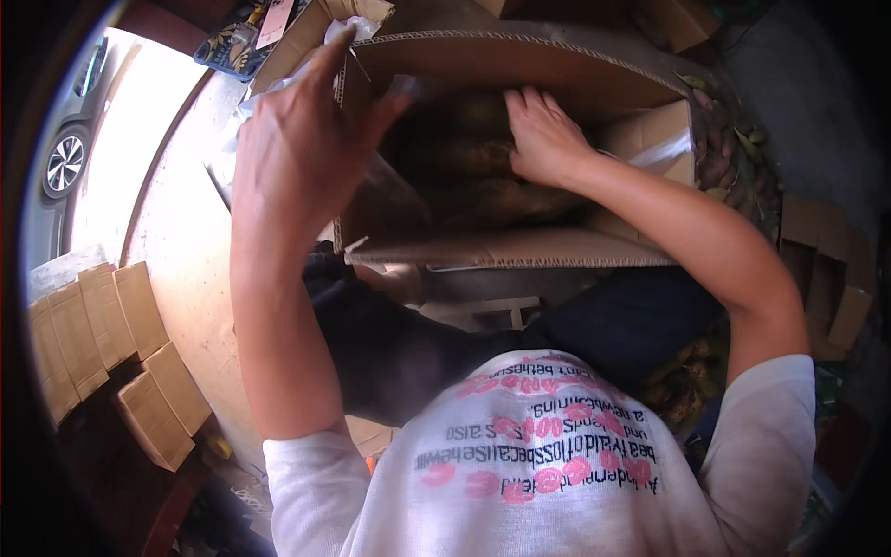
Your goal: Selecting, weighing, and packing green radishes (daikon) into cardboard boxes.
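Note:
An open cardboard box (520,252) stands before me, its inside dark. Long, rounded brownish shapes (464,160) lie in it; their kind is too dim to make out. My left hand (302,139) is over the box's left end, thumb and forefinger spread apart, a little blurred. Thin clear plastic (355,28) shows by its fingertips, and I cannot tell whether they touch. Inside the box my right hand (548,139) reaches toward the far wall, fingers extended and slightly bent beside the brownish shapes. Nothing shows in its grasp.
Greenish-brown produce (738,153) is heaped right of the box. Small cardboard cartons (821,269) stand at the right, and more cartons (162,399) at the lower left. A patterned tray (237,46) sits at the back left. Beyond the doorway is a parked car (65,158).

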The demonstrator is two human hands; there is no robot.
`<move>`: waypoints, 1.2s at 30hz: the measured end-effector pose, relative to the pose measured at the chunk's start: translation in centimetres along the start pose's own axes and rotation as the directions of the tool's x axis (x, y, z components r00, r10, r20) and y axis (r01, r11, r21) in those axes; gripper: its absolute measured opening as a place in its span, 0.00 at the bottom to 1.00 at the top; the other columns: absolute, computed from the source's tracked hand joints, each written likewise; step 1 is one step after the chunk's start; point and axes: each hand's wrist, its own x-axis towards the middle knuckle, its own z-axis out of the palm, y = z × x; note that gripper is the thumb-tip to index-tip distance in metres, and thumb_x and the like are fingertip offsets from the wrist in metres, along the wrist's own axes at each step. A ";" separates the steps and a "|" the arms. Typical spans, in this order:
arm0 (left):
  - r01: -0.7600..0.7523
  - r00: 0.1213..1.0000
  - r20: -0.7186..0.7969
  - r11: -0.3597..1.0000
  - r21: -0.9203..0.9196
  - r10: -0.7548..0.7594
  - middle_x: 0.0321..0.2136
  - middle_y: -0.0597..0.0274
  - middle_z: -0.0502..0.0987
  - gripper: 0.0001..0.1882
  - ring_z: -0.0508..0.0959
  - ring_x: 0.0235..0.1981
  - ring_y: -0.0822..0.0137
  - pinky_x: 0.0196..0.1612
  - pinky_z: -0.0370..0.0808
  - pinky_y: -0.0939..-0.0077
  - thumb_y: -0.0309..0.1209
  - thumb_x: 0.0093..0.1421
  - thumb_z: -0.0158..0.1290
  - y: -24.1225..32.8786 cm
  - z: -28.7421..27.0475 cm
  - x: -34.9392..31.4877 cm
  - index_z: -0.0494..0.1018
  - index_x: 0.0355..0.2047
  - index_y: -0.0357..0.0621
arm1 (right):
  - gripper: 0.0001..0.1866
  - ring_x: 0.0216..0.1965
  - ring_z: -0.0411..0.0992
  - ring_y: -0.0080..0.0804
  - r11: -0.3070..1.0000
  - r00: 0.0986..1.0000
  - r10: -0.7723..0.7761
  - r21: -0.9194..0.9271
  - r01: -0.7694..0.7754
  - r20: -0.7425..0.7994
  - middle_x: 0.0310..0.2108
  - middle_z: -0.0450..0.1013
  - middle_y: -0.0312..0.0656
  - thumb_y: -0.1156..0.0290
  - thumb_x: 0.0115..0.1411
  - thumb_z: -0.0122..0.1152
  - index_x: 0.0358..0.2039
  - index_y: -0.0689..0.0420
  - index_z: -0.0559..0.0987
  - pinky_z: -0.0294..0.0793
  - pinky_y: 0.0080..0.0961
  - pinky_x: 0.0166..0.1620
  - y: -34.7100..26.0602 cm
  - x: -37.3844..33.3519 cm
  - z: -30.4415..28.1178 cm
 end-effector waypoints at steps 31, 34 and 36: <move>-0.159 0.981 -0.156 0.944 -0.289 0.118 0.31 0.40 0.79 0.26 0.79 0.33 0.42 0.41 0.77 0.54 0.19 0.51 0.50 -0.4 3.7 0.6 0.71 0.53 0.35 | 0.50 0.64 0.52 0.65 0.968 0.988 0.102 0.241 -0.073 -0.112 0.62 0.52 0.65 0.69 0.43 0.72 0.64 0.63 0.54 0.56 0.51 0.66 0.5 0.4 4.1; -0.173 0.978 -0.165 0.942 -0.287 0.130 0.29 0.40 0.78 0.25 0.79 0.32 0.42 0.40 0.76 0.54 0.18 0.51 0.49 -0.6 3.9 0.9 0.71 0.53 0.34 | 0.49 0.62 0.56 0.63 0.976 0.979 0.077 0.216 -0.036 -0.188 0.60 0.57 0.64 0.70 0.43 0.73 0.63 0.63 0.55 0.59 0.47 0.65 0.4 0.5 3.6; -0.163 0.981 -0.152 0.936 -0.313 0.120 0.29 0.40 0.78 0.25 0.79 0.32 0.42 0.39 0.76 0.54 0.18 0.52 0.49 -0.5 3.7 0.9 0.71 0.53 0.34 | 0.49 0.60 0.61 0.60 0.947 0.982 0.163 0.264 -0.183 0.095 0.56 0.63 0.63 0.71 0.42 0.74 0.63 0.62 0.56 0.62 0.43 0.63 0.1 0.9 1.7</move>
